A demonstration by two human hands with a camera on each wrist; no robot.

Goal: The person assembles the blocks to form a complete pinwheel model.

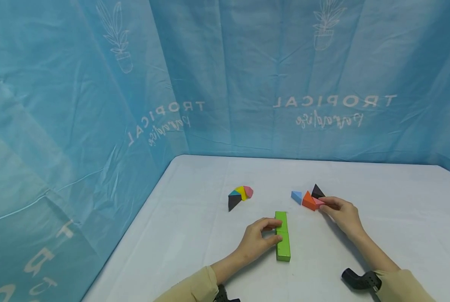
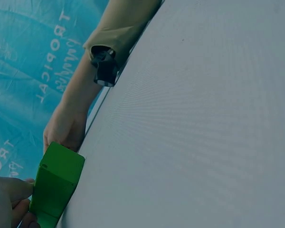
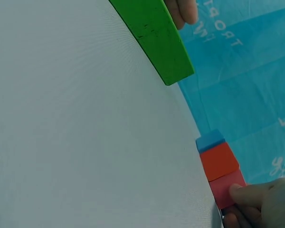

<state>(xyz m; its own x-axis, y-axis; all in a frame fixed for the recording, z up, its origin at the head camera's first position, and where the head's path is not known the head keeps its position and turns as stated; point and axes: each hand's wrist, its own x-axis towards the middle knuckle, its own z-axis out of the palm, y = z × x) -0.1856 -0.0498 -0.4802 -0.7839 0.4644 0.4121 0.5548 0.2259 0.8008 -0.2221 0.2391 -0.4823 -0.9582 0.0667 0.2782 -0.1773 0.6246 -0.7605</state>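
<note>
Two green rectangular blocks lie end to end in the head view, the far green block (image 1: 281, 217) touching the near green block (image 1: 283, 250). My left hand (image 1: 256, 242) is on their left side, thumb and fingers apart and touching them; the wrist views show no finger round the other side. Farther right, my right hand (image 1: 344, 217) pinches a small pink block (image 3: 223, 190) at the end of a group. Against that pink block sits an orange block (image 1: 308, 201), with a blue wedge (image 1: 296, 196) at its left and a black triangular block (image 1: 317, 191) behind.
To the left stands a curved group with a black triangular block (image 1: 234, 202), a teal piece (image 1: 234, 193), a yellow piece (image 1: 242, 191) and a pink piece (image 1: 249, 192). A white cloth (image 1: 194, 235) covers the table. Blue printed curtains (image 1: 247, 75) hang behind and at the left.
</note>
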